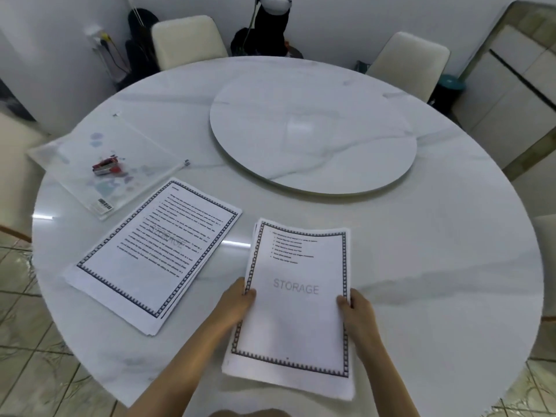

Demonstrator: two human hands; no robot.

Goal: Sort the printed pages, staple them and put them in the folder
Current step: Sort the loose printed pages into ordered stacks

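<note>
A stack of printed pages (296, 314) with a patterned border and the word STORAGE is held above the near table edge. My left hand (237, 302) grips its left edge and my right hand (356, 311) grips its right edge, thumbs on top. A second pile of bordered pages (156, 254) lies flat to the left, turned at an angle. Further left lies a clear plastic folder (90, 164) with a small red stapler (105, 167) resting on it.
The round white marble table (421, 266) carries a raised turntable (313, 130) at its middle. Cream chairs (186, 40) stand around the far side. Tiled floor shows beyond the table's left edge.
</note>
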